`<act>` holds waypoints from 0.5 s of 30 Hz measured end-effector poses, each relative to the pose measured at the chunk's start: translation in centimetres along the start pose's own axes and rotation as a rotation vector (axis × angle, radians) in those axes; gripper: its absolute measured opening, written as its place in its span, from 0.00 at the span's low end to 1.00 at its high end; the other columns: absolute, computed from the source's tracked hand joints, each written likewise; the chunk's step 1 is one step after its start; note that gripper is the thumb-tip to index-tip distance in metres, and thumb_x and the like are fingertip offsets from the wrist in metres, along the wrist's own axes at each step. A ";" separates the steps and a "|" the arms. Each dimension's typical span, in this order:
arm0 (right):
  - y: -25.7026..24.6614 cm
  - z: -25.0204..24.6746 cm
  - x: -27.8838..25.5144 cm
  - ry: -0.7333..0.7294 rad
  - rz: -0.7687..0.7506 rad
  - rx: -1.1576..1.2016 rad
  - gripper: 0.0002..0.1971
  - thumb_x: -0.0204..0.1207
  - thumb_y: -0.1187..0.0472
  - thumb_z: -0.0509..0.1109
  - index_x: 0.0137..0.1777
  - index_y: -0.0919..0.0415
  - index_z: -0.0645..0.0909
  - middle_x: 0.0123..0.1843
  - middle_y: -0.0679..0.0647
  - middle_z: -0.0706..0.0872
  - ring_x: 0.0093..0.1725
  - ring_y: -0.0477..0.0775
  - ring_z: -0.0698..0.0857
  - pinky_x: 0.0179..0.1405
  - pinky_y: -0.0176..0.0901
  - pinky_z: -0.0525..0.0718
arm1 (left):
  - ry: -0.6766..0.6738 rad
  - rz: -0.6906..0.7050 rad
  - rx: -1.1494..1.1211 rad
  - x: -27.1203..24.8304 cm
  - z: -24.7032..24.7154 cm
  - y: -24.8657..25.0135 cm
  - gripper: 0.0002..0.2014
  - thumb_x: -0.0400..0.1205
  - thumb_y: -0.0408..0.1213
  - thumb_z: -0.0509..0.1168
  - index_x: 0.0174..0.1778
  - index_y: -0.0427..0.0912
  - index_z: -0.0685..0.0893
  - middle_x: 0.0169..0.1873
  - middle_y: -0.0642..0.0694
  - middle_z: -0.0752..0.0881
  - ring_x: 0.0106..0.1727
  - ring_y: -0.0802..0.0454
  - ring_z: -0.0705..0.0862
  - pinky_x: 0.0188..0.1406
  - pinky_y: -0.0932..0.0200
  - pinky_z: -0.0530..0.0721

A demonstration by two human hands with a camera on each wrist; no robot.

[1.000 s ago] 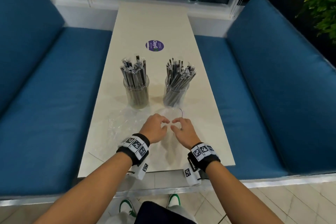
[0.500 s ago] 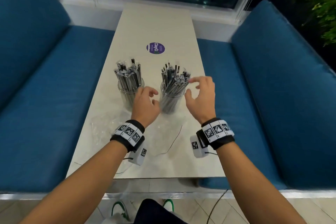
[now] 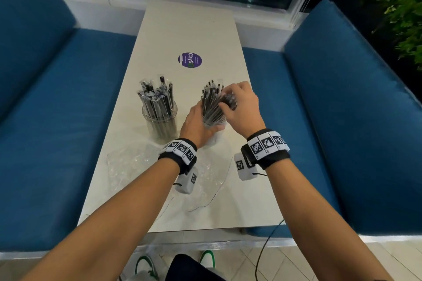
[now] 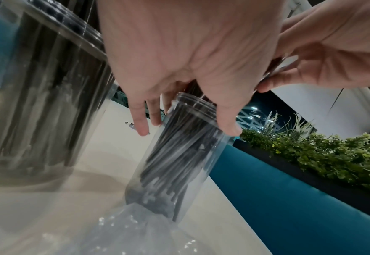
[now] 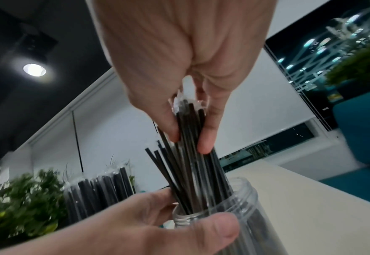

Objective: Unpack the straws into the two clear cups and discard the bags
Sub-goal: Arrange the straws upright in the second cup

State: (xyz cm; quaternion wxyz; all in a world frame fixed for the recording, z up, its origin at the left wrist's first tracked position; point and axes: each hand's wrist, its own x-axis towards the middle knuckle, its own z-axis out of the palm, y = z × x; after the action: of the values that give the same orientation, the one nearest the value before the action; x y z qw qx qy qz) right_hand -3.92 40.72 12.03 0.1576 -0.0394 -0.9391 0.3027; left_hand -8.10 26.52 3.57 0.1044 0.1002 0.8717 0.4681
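1. The counter (image 3: 189, 29) is a long, smooth cream slab set between blue padded benches (image 3: 57, 121). On a top this slick, I'd say a nudged cup would slide rather than stay put.
2. Two crumpled clear bags (image 3: 127, 162) lie at the near end, thin and glossy. They look light enough to slip off the edge when swept by a forearm, and they are not yet discarded.
3. The left cup (image 3: 161, 121), a rigid clear cylinder, stands upright and packed with wrapped black straws.
4. The right cup (image 4: 179, 155) leans, with the left hand (image 3: 196, 125) wrapped round its threaded neck. If that grip loosens, I think it tips.
5. The right hand (image 5: 186, 96) pinches the tops of the thin black straws (image 5: 193, 155). Their film sleeves look slippery, so a few could fan out and spill.
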 end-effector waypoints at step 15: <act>-2.0 2.5 2.9 -0.156 -0.054 -0.048 0.10 0.78 0.61 0.74 0.59 0.58 0.86 0.58 0.59 0.79 0.56 0.59 0.80 0.65 0.61 0.84 | -0.032 0.011 0.032 0.9 0.0 -0.5 0.50 0.73 0.54 0.84 0.87 0.45 0.65 0.79 0.42 0.74 0.80 0.40 0.77 0.77 0.39 0.80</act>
State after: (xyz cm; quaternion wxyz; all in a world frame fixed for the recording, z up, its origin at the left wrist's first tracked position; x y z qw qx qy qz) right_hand -7.45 38.19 12.11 0.0910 0.0059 -0.9563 0.2777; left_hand -8.97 26.47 3.09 0.1140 0.1141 0.8768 0.4531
